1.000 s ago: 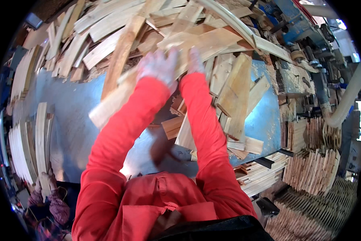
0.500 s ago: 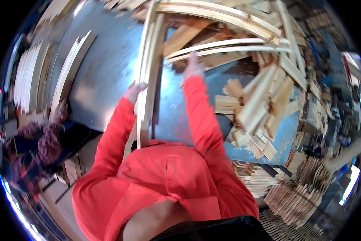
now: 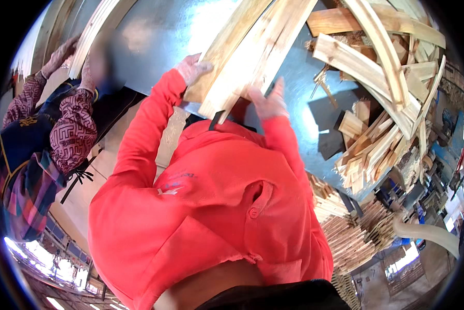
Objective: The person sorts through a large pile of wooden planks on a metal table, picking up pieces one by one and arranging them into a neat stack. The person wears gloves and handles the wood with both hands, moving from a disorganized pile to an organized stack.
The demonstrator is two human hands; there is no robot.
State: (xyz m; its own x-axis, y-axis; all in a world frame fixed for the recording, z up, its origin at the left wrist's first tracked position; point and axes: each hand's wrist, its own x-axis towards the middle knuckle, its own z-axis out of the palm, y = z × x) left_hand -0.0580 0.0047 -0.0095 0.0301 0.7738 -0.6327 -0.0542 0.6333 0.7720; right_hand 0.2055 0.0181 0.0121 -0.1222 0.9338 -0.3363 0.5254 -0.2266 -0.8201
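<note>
Two long wooden boards lie side by side in front of me, running away across the metal table. My left hand point(image 3: 193, 69), in a pale glove, grips the outer edge of the left board point(image 3: 224, 45), fingers over its top. The right board point(image 3: 260, 54) has a dark crack along its face. Beside this board's right edge is my right hand point(image 3: 269, 102), gloved, its fingers spread, the thumb side close to or touching the wood. A small black strip point(image 3: 216, 120) shows at the boards' near end.
Curved offcuts point(image 3: 366, 67) and short scraps point(image 3: 371, 150) heap up on the table point(image 3: 304, 98) to the right. Stacked slats point(image 3: 345, 243) stand below its right edge. At left, a co-worker point(image 3: 46, 139) handles a stack of strips point(image 3: 98, 31). A pale hose point(image 3: 428, 235) is far right.
My right hand has come back from the offcut pile to the boards. The boards, seen narrow and edge-on before, now show broad faces. My view has shifted, and the co-worker appears nearer.
</note>
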